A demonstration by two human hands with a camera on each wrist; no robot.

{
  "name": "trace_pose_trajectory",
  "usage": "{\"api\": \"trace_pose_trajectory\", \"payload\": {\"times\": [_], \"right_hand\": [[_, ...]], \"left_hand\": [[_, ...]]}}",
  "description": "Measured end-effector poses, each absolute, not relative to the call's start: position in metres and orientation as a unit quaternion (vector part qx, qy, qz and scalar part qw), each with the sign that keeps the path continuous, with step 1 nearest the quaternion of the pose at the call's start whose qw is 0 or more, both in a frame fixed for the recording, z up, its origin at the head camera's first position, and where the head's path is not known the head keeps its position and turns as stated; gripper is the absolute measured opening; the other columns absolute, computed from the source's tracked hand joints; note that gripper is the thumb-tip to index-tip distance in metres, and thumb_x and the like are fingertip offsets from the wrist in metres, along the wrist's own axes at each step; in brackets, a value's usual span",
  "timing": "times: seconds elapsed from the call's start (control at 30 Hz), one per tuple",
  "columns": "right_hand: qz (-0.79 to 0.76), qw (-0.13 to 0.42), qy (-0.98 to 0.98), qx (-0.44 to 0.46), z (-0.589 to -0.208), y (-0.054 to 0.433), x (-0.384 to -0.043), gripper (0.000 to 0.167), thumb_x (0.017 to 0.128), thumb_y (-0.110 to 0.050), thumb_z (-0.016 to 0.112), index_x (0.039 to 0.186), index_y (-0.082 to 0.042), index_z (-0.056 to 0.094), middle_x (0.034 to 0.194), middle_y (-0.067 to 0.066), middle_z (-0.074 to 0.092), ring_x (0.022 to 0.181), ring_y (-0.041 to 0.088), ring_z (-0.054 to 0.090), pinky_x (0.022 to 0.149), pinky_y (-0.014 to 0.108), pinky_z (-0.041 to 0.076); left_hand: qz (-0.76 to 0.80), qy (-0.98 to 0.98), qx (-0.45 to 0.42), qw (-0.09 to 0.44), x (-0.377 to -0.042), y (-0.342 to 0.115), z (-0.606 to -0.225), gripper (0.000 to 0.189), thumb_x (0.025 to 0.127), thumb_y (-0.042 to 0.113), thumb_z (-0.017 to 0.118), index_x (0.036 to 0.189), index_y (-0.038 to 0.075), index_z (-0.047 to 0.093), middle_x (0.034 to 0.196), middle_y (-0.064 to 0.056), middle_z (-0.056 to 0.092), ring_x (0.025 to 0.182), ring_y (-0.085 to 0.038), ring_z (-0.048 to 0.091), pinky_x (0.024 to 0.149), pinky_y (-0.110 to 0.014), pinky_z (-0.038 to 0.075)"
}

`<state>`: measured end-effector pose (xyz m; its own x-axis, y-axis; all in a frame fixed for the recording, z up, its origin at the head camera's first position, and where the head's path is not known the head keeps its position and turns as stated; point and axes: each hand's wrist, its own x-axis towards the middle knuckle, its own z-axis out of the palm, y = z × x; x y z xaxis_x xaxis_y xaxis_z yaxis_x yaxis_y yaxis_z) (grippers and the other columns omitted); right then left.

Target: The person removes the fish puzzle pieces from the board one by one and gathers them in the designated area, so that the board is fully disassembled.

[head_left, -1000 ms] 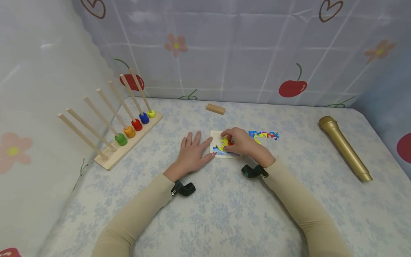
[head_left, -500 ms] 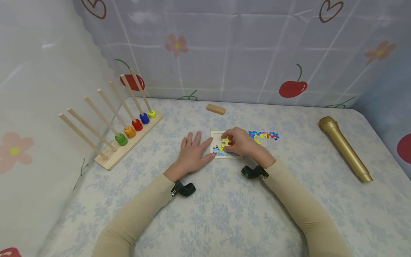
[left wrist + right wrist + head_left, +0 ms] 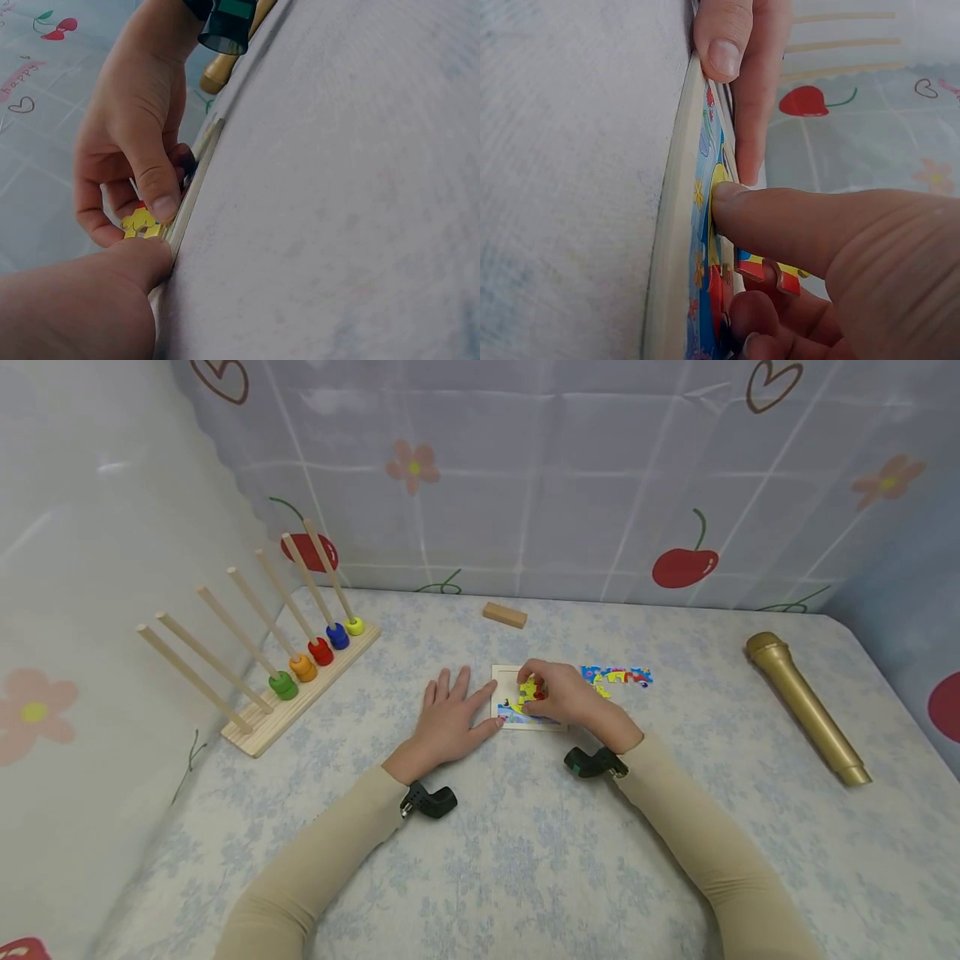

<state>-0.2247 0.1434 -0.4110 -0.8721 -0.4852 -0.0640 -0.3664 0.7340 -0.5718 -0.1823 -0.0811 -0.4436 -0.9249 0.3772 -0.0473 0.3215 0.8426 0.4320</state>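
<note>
A small wooden jigsaw board lies on the table, its lower strip filled with coloured picture pieces. My left hand rests spread on the cloth, thumb and index finger at the board's left edge. Over the board, my right hand pinches a yellow and red puzzle piece. Seen from the right wrist, that puzzle piece stands tilted above the tray beside the fingers, and the thumb covers part of the picture. Several loose puzzle pieces lie right of the board, partly behind the right hand.
At the left stands a wooden peg rack with coloured rings on some of its tall pegs. A small wooden block lies behind the board. On the right is a gold toy microphone. A printed curtain hangs along the back edge.
The fingers of my right hand have shifted slightly, and the pinched puzzle piece has turned a little over the board. My left hand has stayed in place.
</note>
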Motion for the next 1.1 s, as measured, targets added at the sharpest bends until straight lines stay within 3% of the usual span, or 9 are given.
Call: {"api": "trace_pose_trajectory", "payload": {"times": [0.2, 0.6, 0.87, 1.1], "right_hand": [[-0.280, 0.112, 0.926, -0.227, -0.4109, 0.1424, -0.2240, 0.034, 0.088, -0.013, 0.080, 0.115, -0.010, 0.060, 0.091, 0.010, 0.061, 0.075, 0.021, 0.049, 0.068, 0.032, 0.042], [-0.276, 0.109, 0.925, -0.239, -0.4087, 0.1419, -0.2230, 0.034, 0.088, -0.012, 0.079, 0.116, -0.007, 0.060, 0.091, 0.009, 0.062, 0.075, 0.021, 0.050, 0.068, 0.031, 0.043], [-0.298, 0.115, 0.918, -0.235, -0.4076, 0.1418, -0.2228, 0.017, 0.099, -0.009, 0.062, 0.116, -0.006, 0.062, 0.084, 0.009, 0.060, 0.065, 0.018, 0.049, 0.062, 0.029, 0.042], [-0.305, 0.110, 0.917, -0.234, -0.4048, 0.1438, -0.2236, 0.019, 0.101, -0.009, 0.059, 0.119, -0.006, 0.064, 0.089, 0.010, 0.062, 0.064, 0.017, 0.052, 0.064, 0.030, 0.045]], "left_hand": [[0.212, 0.958, 0.181, 0.067, -0.1826, -0.0809, -0.4437, 0.066, 0.101, 0.054, 0.052, 0.159, 0.025, 0.039, 0.170, -0.023, 0.015, 0.157, -0.051, 0.001, 0.124, -0.066, 0.007], [0.212, 0.958, 0.183, 0.067, -0.1836, -0.0813, -0.4460, 0.067, 0.101, 0.056, 0.051, 0.159, 0.025, 0.038, 0.170, -0.023, 0.014, 0.157, -0.051, 0.000, 0.124, -0.066, 0.006], [0.208, 0.959, 0.182, 0.065, -0.1840, -0.0806, -0.4479, 0.067, 0.101, 0.056, 0.051, 0.159, 0.026, 0.039, 0.170, -0.022, 0.014, 0.157, -0.051, 0.001, 0.124, -0.065, 0.006], [0.212, 0.958, 0.180, 0.065, -0.1838, -0.0813, -0.4475, 0.067, 0.101, 0.056, 0.051, 0.159, 0.026, 0.038, 0.170, -0.022, 0.013, 0.157, -0.050, -0.001, 0.124, -0.065, 0.006]]}}
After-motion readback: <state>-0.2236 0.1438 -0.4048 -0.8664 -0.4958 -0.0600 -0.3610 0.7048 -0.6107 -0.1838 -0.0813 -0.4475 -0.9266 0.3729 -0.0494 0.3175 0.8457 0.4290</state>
